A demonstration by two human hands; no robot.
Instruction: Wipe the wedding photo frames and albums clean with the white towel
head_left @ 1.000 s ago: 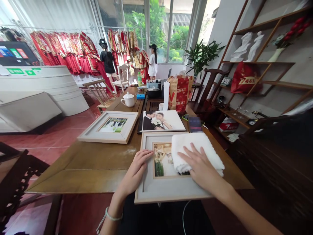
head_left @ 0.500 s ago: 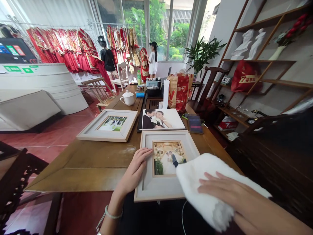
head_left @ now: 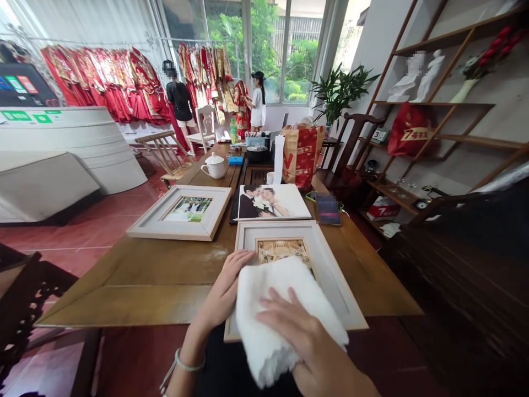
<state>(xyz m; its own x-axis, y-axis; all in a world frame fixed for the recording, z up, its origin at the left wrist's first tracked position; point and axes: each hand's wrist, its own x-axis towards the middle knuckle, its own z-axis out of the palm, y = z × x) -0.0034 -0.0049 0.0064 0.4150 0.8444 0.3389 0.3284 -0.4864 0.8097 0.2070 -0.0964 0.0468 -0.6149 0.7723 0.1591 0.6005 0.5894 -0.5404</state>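
Observation:
A light wood picture frame [head_left: 341, 286] with a white mat and a wedding photo [head_left: 285, 248] lies at the near edge of the table. My left hand [head_left: 226, 284] rests on its left side, fingers stretched across the border. In my right hand [head_left: 291, 325] is a folded white towel [head_left: 260, 281], pressed over the frame's lower middle. The fingers are spread on top of the towel; the thumb is hidden. The towel covers most of the photo.
Another framed photo [head_left: 219, 218] lies at the left, and a wedding print [head_left: 295, 201] lies behind. Beyond stand a white lidded cup [head_left: 215, 166] and a paper bag [head_left: 303, 157]. A phone [head_left: 329, 209] lies at the right. Two people stand by the clothes racks.
My right hand has brought the towel leftward from the frame's right side onto its middle, covering most of the photo. My left hand stays on the frame's left side.

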